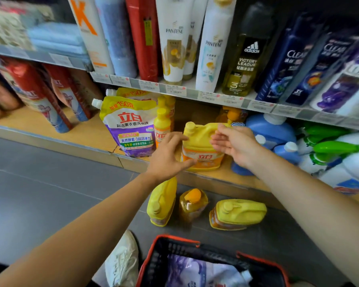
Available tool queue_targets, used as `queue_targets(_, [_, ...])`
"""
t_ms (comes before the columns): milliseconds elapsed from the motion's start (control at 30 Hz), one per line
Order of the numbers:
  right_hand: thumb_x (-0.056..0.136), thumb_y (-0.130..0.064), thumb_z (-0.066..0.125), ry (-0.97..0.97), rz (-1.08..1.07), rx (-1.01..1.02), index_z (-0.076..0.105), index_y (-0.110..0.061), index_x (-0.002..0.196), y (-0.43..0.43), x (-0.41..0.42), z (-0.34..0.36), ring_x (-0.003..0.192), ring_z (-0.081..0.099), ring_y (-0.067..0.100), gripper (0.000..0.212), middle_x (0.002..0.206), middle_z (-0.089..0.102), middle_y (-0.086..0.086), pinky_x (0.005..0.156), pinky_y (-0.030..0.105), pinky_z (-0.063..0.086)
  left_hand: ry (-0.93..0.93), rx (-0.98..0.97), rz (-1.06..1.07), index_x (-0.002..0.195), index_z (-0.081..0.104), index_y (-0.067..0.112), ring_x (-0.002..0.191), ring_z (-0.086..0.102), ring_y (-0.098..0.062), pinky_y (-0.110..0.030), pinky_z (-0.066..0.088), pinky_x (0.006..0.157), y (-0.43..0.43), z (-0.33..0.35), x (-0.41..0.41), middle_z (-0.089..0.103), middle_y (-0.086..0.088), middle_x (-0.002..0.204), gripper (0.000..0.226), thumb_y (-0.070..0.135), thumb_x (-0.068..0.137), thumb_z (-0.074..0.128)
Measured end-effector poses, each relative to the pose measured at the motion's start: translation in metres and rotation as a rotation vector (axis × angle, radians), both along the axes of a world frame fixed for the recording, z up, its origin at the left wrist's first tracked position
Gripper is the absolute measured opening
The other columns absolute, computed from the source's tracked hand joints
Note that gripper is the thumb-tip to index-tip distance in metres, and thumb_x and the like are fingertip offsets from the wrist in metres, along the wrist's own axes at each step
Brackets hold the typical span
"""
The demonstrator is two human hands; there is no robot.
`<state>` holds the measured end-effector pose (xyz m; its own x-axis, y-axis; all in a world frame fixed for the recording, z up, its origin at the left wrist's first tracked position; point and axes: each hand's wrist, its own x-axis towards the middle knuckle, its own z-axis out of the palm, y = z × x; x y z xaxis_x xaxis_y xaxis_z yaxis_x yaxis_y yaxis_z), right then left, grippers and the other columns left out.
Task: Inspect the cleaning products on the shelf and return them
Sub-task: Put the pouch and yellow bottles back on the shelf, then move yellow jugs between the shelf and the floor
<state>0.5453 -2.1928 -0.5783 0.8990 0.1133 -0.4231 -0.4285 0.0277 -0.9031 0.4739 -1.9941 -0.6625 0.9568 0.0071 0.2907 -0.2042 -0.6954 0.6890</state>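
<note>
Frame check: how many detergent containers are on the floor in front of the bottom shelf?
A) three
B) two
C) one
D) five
A: a yellow jug, an amber orange-capped bottle and a second yellow jug are on the grey floor.

- Yellow plastic handled jug (201,146): stands at the front edge of the wooden bottom shelf (87,131), between my left hand (168,154) and my right hand (234,143).
- Left flank: slim yellow squeeze bottle (162,125) and purple-and-yellow refill pouch (131,127), close-packed; no way through for me.
- Right flank: blue plastic jugs (272,131), just beside my right hand.
- Behind the jug: open gap.
- Overhead: grey price-tag rail (174,90) caps my reach.
- Left of the pouch: bare board, free room.
</note>
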Motion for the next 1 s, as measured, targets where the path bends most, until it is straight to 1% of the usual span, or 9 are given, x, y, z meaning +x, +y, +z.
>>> queue_targets(67, [0.096,-0.021,0.066,-0.119,0.022,-0.179,0.067,-0.004,0.102,-0.004,0.002,0.005,0.064,0.069,0.015,0.018,0.081,0.070,0.009,0.055,0.024,0.059,-0.037,0.024,0.044,0.127,0.053,0.024,0.121,0.050,-0.012,-0.044,0.055,0.089,-0.010,0.004,0.007,0.046,0.006,0.136,0.061,0.043,0.078,0.083])
queue_targets(133, [0.092,-0.020,0.071,-0.312,0.068,-0.429,0.067,-0.010,0.101,-0.012,0.008,0.002,0.075,0.068,0.017,0.014,0.090,0.071,0.009,0.069,0.031,0.061,-0.061,-0.023,0.087,0.127,0.048,0.023,0.117,0.053,-0.015,-0.044,0.056,0.088,-0.016,0.008,0.016,0.047,0.005,0.132,0.062,0.036,0.078,0.084])
queue_targets(200, [0.086,-0.023,0.077,-0.503,0.136,-0.644,0.066,-0.016,0.100,-0.021,0.012,-0.003,0.087,0.066,0.020,0.019,0.091,0.070,0.005,0.081,0.040,0.057,-0.034,-0.092,0.102,0.136,0.038,0.025,0.123,0.053,-0.016,-0.042,0.056,0.095,-0.019,0.010,0.026,0.048,0.004,0.138,0.079,0.037,0.075,0.087])
queue_targets(267, [0.082,-0.025,0.080,-0.657,0.204,-0.792,0.064,-0.018,0.110,-0.029,0.015,-0.010,0.089,0.062,0.020,0.033,0.095,0.061,0.000,0.082,0.041,0.054,0.052,-0.118,0.090,0.146,0.029,0.029,0.130,0.050,-0.018,-0.040,0.053,0.100,-0.020,0.010,0.035,0.045,0.005,0.145,0.096,0.041,0.072,0.089])
queue_targets(367, [0.080,-0.031,0.081,-0.798,0.287,-0.940,0.060,-0.023,0.126,-0.033,0.021,-0.020,0.101,0.056,0.021,0.051,0.109,0.046,-0.003,0.086,0.040,0.051,0.125,-0.105,0.043,0.147,0.022,0.035,0.126,0.048,-0.017,-0.039,0.051,0.098,-0.022,0.005,0.045,0.043,0.009,0.141,0.107,0.041,0.066,0.092])
queue_targets(533, [0.085,-0.030,0.077,-0.812,0.468,-0.975,0.053,-0.024,0.139,-0.038,0.033,-0.026,0.121,0.049,0.027,0.059,0.128,0.052,0.003,0.098,0.043,0.044,0.112,-0.027,0.015,0.135,0.022,0.031,0.120,0.047,-0.017,-0.041,0.052,0.094,-0.024,-0.001,0.053,0.038,0.010,0.128,0.097,0.028,0.069,0.093])
queue_targets(700, [0.089,-0.026,0.072,-0.847,0.562,-0.992,0.061,-0.021,0.106,-0.048,0.038,-0.015,0.106,0.056,0.024,0.021,0.107,0.055,-0.003,0.080,0.035,0.040,0.088,0.092,-0.095,0.128,0.026,0.034,0.116,0.053,-0.019,-0.043,0.055,0.090,-0.018,0.010,0.049,0.045,0.008,0.123,0.087,0.035,0.071,0.091])
queue_targets(833, [0.090,-0.031,0.071,-0.892,0.546,-0.918,0.054,-0.030,0.100,-0.068,0.028,0.001,0.102,0.051,0.016,0.020,0.102,0.051,-0.011,0.077,0.032,0.036,0.046,0.160,-0.164,0.127,0.029,0.038,0.111,0.054,-0.016,-0.040,0.054,0.083,-0.019,0.049,0.040,0.048,0.011,0.120,0.088,0.047,0.066,0.091])
queue_targets(1000, [0.087,-0.026,0.076,-0.920,0.429,-0.684,0.065,-0.024,0.102,-0.096,0.001,0.042,0.093,0.053,0.010,0.019,0.101,0.064,-0.006,0.076,0.027,0.039,-0.038,0.212,-0.236,0.127,0.038,0.035,0.100,0.057,-0.010,-0.039,0.054,0.075,-0.031,0.123,0.013,0.056,0.016,0.113,0.091,0.068,0.056,0.085])
